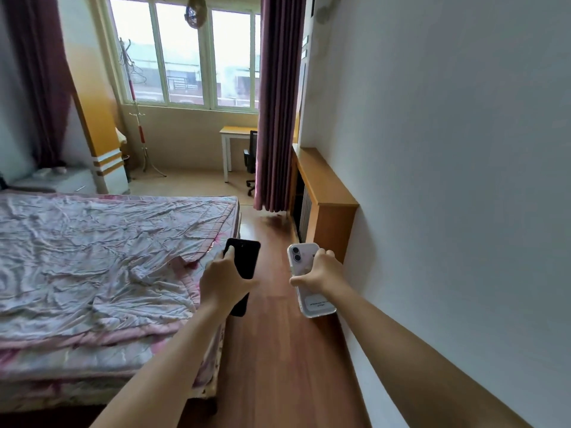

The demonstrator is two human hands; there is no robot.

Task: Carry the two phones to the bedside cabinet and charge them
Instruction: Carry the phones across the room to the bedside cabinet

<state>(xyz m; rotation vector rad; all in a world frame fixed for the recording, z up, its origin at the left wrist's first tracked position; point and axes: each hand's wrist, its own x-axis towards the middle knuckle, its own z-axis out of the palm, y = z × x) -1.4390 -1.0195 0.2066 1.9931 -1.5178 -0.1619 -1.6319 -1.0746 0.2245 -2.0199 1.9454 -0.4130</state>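
Note:
My left hand [222, 281] grips a black phone [245, 257] around its middle, held upright over the wooden floor beside the bed's foot corner. A white phone in a clear case [299, 267], its two camera lenses facing me, is held upright in my right hand [318, 270] close to the right wall. Far off at the left, past the bed, stands a white bedside cabinet [57, 180] with small items on top.
A bed [102, 257] with a rumpled pink and white cover fills the left. A narrow strip of wooden floor [278, 350] runs between it and the wall. A wooden radiator cover [324, 193], a purple curtain [276, 103], a desk [236, 132] and an office chair stand ahead.

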